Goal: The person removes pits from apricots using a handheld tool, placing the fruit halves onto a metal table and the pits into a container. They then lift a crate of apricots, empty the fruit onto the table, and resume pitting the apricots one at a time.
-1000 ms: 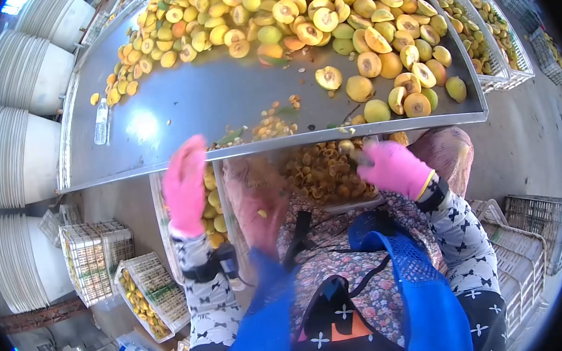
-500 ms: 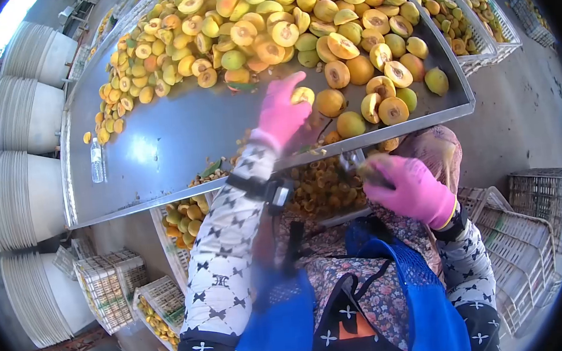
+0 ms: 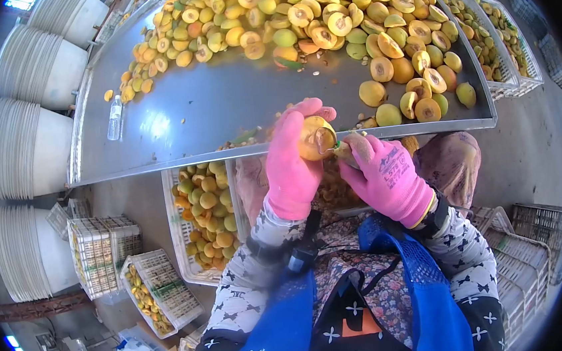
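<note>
My left hand [image 3: 296,157], in a pink glove, holds up a yellow peach half [image 3: 313,138] with its cut face turned to the right. My right hand [image 3: 388,174], gloved in the same pink, is closed beside it. From its fingers a small pitting tool [image 3: 337,146] with a bit of green reaches to the peach's cut face; most of the tool is hidden by the hand. Both hands are just over the near edge of the metal table [image 3: 223,124], where many whole and halved peaches [image 3: 300,14] are heaped.
A white crate of peaches [image 3: 207,212] stands below the table at left, with more crates [image 3: 104,254] beyond. Filled crates [image 3: 510,42] stand at far right, stacked crates [image 3: 516,268] at lower right. A clear bottle [image 3: 114,120] lies on the table; stacked white tubs [image 3: 18,145] line the left.
My left hand has drawn back from the table with a peach half and turned upright. My right hand has moved left and up to meet it. The view has shifted.
</note>
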`<state>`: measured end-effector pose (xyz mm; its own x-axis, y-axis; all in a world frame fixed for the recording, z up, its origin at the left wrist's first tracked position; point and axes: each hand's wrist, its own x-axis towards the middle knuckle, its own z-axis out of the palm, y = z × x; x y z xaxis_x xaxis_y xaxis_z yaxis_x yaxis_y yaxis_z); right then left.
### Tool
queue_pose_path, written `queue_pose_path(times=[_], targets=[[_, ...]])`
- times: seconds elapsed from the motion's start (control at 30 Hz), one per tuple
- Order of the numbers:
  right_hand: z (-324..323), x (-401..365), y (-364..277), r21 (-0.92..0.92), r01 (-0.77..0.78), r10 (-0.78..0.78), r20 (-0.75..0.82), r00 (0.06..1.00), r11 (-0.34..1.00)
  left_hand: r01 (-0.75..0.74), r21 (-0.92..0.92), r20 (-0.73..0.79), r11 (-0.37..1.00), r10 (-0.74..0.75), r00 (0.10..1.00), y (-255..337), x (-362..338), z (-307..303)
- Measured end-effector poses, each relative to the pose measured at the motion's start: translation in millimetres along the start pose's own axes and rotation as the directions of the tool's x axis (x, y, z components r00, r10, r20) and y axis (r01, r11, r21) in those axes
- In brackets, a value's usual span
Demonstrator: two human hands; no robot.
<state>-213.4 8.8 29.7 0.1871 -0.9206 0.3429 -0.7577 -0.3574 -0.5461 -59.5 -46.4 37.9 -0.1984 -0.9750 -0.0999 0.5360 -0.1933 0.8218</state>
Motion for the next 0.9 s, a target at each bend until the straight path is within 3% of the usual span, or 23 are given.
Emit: queue_pose_path(times=[0.1,0.3,0.4,0.5,0.6,0.7,0.73,0.83,0.9], targets=[[3.6,-3.1,-4.2,-0.15,-0.021,0.038,0.108,0.993,0.988,0.035,-0.033,-0.009,0.999,-0.036,0.999,2.9,-9.0,-1.1],[5.7,-6.1,-6.5,-0.225,0.033,-0.02,0.058,0.998,0.974,0.061,-0.118,-0.042,0.991,-0.067,0.997,5.2,-16.5,4.3],[7.8,-7.4,-2.6,-0.248,0.039,-0.005,0.139,0.99,0.968,0.087,-0.079,-0.056,0.993,-0.092,0.994,1.9,-18.5,3.3],[17.7,-14.3,-5.1,-0.128,-0.033,0.055,0.171,0.984,0.991,0.086,-0.024,-0.059,0.996,-0.087,0.994,-4.0,-21.0,-3.3],[27.9,-25.0,-8.8,0.314,-0.031,-0.002,0.105,0.995,0.949,0.085,-0.017,-0.068,0.996,-0.086,0.994,-5.0,-24.8,0.6],[9.9,-18.9,-19.9,0.561,-0.332,0.159,0.334,0.929,0.758,0.093,0.048,-0.151,0.995,-0.085,0.985,7.9,-28.4,13.2],[4.2,-13.7,-25.0,0.583,-0.569,0.26,0.53,0.807,0.58,0.095,0.081,-0.182,0.992,-0.079,0.98,11.2,-27.3,16.3],[22.1,-17.8,-27.2,0.627,-0.323,0.164,0.298,0.94,0.709,-0.008,0.157,-0.255,0.988,0.048,0.966,0.2,-25.5,16.9],[6.1,-16.0,-26.1,0.695,-0.628,0.163,0.615,0.771,0.349,-0.152,0.298,-0.116,0.943,0.193,0.974,-10.8,-24.6,6.8]])
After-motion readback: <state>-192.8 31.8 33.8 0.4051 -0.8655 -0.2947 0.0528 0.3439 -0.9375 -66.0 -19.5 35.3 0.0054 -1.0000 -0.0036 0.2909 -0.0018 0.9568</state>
